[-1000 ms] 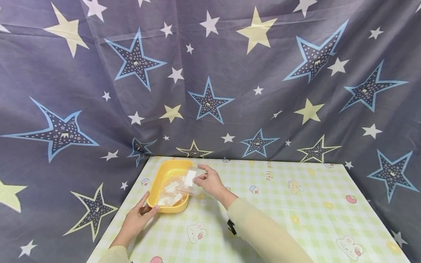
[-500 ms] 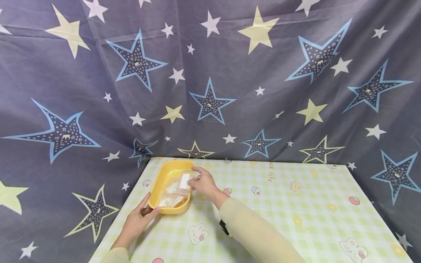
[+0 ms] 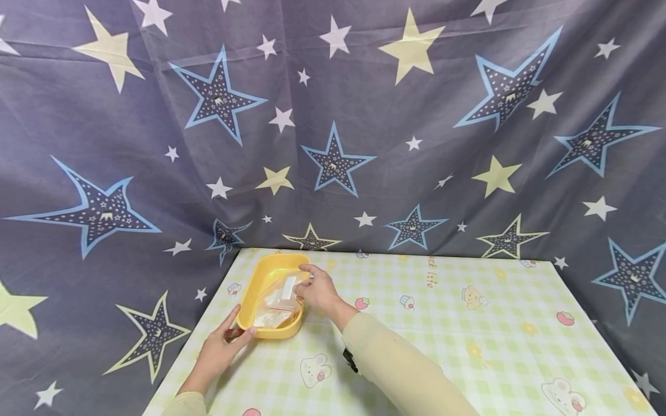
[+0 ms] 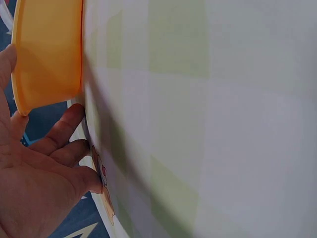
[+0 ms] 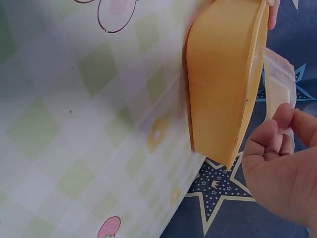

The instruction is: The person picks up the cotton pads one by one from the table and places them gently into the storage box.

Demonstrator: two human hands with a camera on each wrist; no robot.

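Note:
A yellow tray (image 3: 252,289) stands at the left of the table, with several clear plastic bags (image 3: 273,315) lying inside. My left hand (image 3: 218,349) holds its near left corner, thumb on the near side and index finger round the other side; the remaining fingers rest low, by the table, in the left wrist view. Over the tray's right rim, my right hand (image 3: 318,290) pinches a clear zip bag (image 5: 278,82) with a white rectangle on or in it. That bag hangs above the other bags. What the bags contain is too small to tell.
A table (image 3: 426,346) with a green-checked, cartoon-printed cover reaches to the right of the tray. Behind it hangs a dark curtain (image 3: 374,115) printed with stars, close to the table's back edge.
My right hand has moved left with the zip bag, from beside the tray's right rim to over its inside, and the bag is lower. My left hand keeps its place on the corner.

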